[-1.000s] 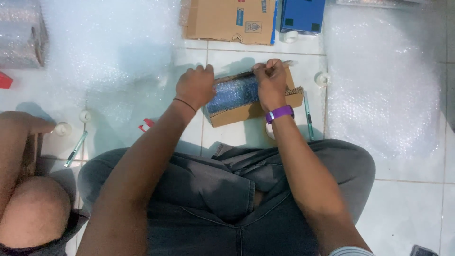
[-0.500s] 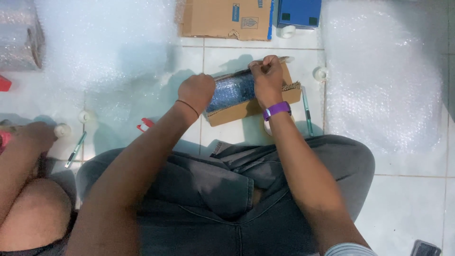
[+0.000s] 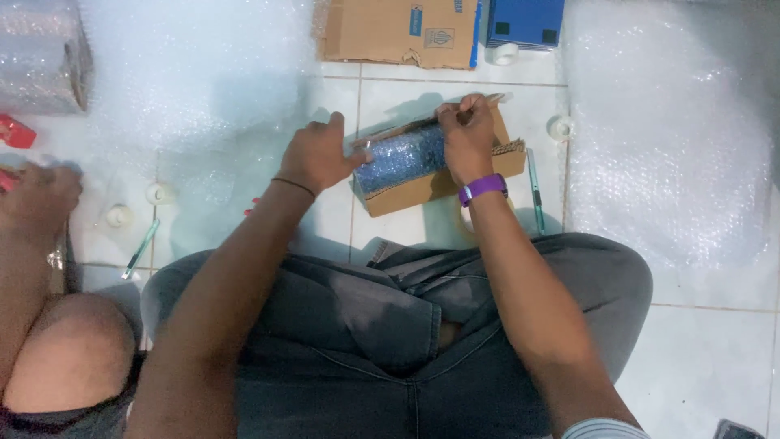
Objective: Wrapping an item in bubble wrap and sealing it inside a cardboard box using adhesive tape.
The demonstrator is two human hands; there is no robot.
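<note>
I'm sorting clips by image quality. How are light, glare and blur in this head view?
Head view: bright overhead light, glare washing out the bubble wrap sheets; left hand, right hand and wrapped box reasonably sharp; another person's hand at left edge smeared by motion blur.

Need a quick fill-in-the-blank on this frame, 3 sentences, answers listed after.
1. The bubble-wrapped item lies on a piece of brown ____.
2. The right hand has a ____ band at its wrist.
3. The left hand touches the item's ____ end as seen in the picture.

Missing words: cardboard; purple; left
</note>
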